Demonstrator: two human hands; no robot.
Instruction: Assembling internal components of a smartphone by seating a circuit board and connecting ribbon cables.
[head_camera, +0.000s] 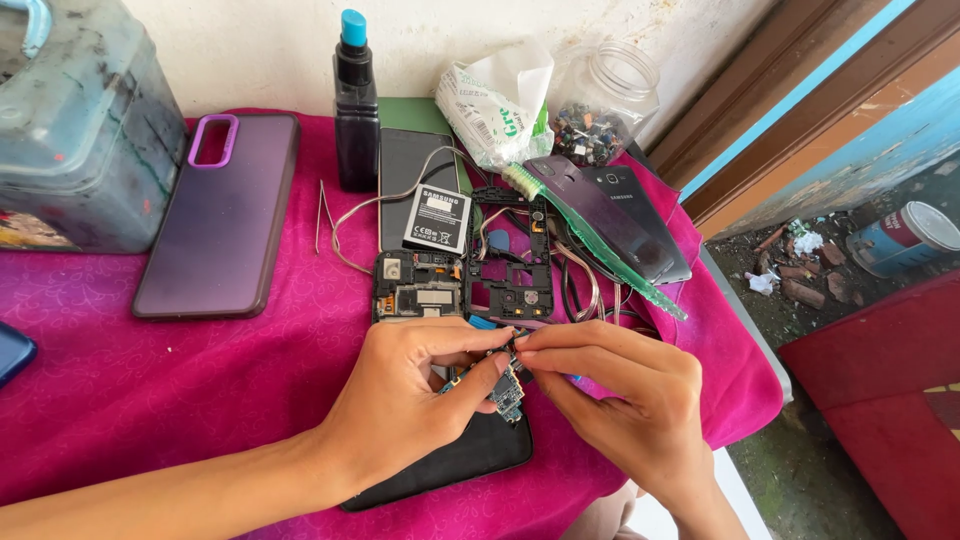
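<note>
- At the near edge of the pink-clothed surface (150, 380), both hands meet over a small phone circuit board (506, 390).
- The left hand (405, 395) is curled nearly closed, its thumb and fingertips pinching the left side of the circuit board.
- The right hand (630, 395) is also drawn almost closed, thumb and forefinger pressed together at the board's upper edge; whether they grip a small part there is too small to tell.
- The circuit board sits between the two hands, held just above a dark phone body (455, 455) that lies flat on the surface under the left hand.
- Just beyond the hands lie an opened phone chassis (418, 285) and a black phone mid-frame (515, 260), side by side.
- A phone battery (437, 218) rests against the top of the chassis.
- A green toothbrush (595, 245) lies slantwise across two dark phones (625, 215) to the right.
- Farther left, a purple phone case (220, 215) lies flat, with thin tweezers (322, 215) between it and a dark bottle with a blue cap (356, 105).
- By the wall stand a clear jar of small parts (600, 100) and a crumpled packet (495, 100); a grimy plastic container (85, 125) fills the far left corner.
</note>
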